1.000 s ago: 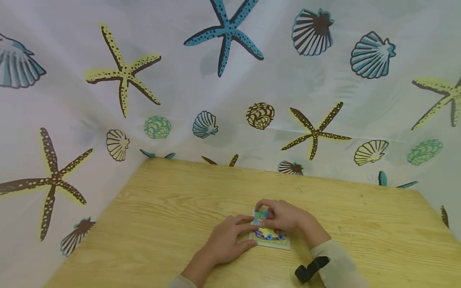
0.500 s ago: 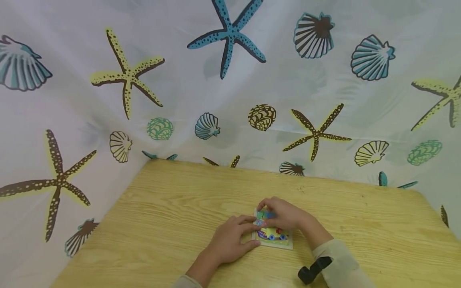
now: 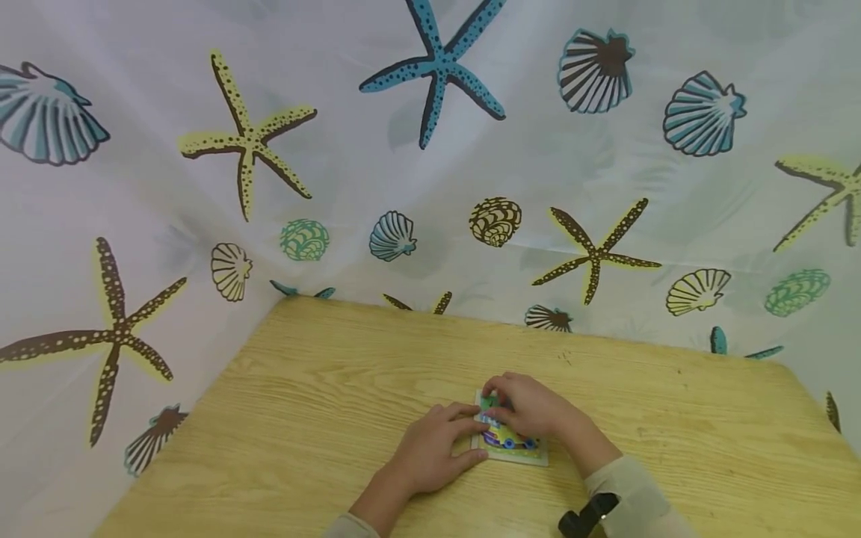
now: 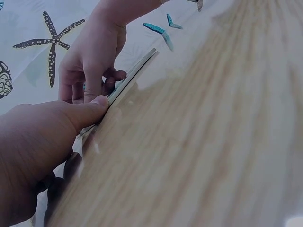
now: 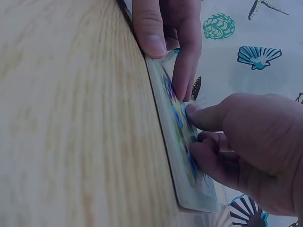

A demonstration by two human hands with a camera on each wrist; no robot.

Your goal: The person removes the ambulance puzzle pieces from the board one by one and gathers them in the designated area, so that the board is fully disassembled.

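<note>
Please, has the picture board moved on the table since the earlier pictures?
No: judged against the wooden table in the head view, the picture board shows no clear shift in any direction.

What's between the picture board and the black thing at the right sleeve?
In the head view, only bare wooden tabletop shows between the picture board and the black thing at the right sleeve.

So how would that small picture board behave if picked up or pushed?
The picture board is probably stiff, its edge running straight in both wrist views. Being small and thin, it should be light. Flat on the table, it would likely slide rather than tip.
</note>
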